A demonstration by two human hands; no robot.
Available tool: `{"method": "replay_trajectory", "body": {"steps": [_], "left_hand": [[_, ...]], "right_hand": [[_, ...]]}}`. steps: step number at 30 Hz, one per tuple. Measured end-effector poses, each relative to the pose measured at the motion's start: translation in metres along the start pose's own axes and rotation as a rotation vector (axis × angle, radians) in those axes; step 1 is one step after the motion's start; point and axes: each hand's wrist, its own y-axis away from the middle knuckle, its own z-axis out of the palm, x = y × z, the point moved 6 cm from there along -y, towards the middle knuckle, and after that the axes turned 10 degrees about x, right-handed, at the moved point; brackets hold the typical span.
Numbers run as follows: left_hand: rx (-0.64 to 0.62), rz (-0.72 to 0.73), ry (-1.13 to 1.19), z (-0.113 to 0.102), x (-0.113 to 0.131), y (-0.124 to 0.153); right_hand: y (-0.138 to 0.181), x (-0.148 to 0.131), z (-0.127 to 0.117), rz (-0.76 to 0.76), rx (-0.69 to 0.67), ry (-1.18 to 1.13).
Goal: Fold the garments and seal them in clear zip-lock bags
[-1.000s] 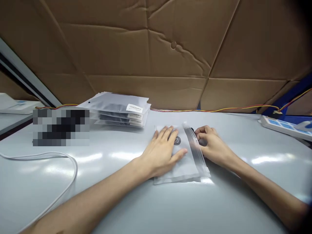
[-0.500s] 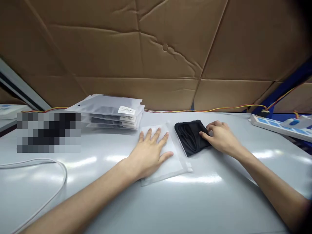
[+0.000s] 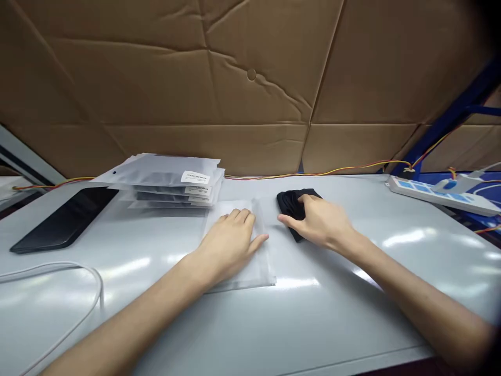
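My left hand (image 3: 231, 241) lies palm down on a translucent plastic bag (image 3: 256, 271), its thumb held out and its other fingers slightly bent. Between bag and hand nothing else can be made out. To the right is a folded black fabric item (image 3: 290, 204), flat on the table. My right hand (image 3: 321, 219) rests over its right part, thumb apart and forefinger bent on the cloth; the remaining fingers are mostly hidden behind the hand. A small gap separates the bag from the fabric.
Behind my left hand is a stack of labelled frosted bags (image 3: 168, 177) with dark contents. A black phone-like slab (image 3: 66, 219) and a white cable (image 3: 96, 284) lie left. A power strip (image 3: 442, 194) sits right. Cardboard (image 3: 250, 104) stands behind the table.
My right hand has moved from the fabric's right edge over its top. The bag and fabric are farther apart. My left fingers are less spread and more bent. The view has shifted slightly.
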Motion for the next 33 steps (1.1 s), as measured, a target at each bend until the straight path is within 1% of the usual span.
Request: {"method": "replay_trajectory", "body": {"steps": [3, 6, 9, 13, 15, 17, 18, 20, 23, 24, 26, 27, 28, 29, 31, 33], "left_hand": [[0.001, -0.042, -0.019, -0.006, -0.005, -0.001], [-0.025, -0.08, -0.042, -0.009, -0.01, 0.0], [-0.061, -0.111, -0.079, -0.01, -0.014, 0.002], [-0.068, -0.132, -0.118, -0.014, -0.019, 0.004], [-0.047, -0.129, -0.137, -0.017, -0.02, 0.005], [-0.014, -0.128, -0.172, -0.019, -0.019, 0.004], [0.008, -0.125, -0.19, -0.02, -0.018, 0.004], [0.073, -0.073, -0.191, -0.019, -0.009, 0.002], [0.152, 0.13, -0.083, -0.015, 0.013, 0.001], [0.152, 0.187, -0.038, -0.012, 0.019, 0.002], [0.121, 0.229, 0.025, -0.006, 0.024, 0.003], [0.108, 0.224, 0.042, -0.004, 0.023, 0.004], [0.101, 0.215, 0.057, -0.003, 0.021, 0.004], [0.101, 0.206, 0.068, -0.002, 0.018, 0.004], [0.116, 0.191, 0.083, -0.004, 0.011, 0.003], [0.131, 0.179, 0.089, -0.006, 0.005, 0.001]], "right_hand": [[-0.003, -0.01, 0.005, 0.007, -0.06, 0.039], [-0.002, -0.018, 0.006, -0.003, -0.103, -0.025], [0.003, -0.03, 0.005, -0.015, -0.131, -0.17], [0.015, -0.043, 0.001, -0.003, -0.196, -0.46], [0.019, -0.04, -0.005, 0.038, -0.228, -0.597], [0.019, -0.028, -0.014, 0.083, -0.23, -0.675], [0.017, -0.018, -0.02, 0.104, -0.209, -0.678], [0.011, 0.009, -0.035, 0.122, -0.147, -0.612], [0.0, 0.056, -0.053, 0.165, -0.058, -0.435], [-0.003, 0.071, -0.059, 0.189, 0.013, -0.318], [-0.009, 0.091, -0.067, 0.178, 0.182, -0.097], [-0.011, 0.094, -0.068, 0.134, 0.243, -0.032], [-0.012, 0.092, -0.064, 0.07, 0.274, -0.005], [-0.013, 0.087, -0.057, -0.015, 0.273, -0.014], [-0.011, 0.069, -0.034, -0.193, 0.161, -0.062], [-0.009, 0.055, -0.011, -0.286, 0.036, -0.032]]}}
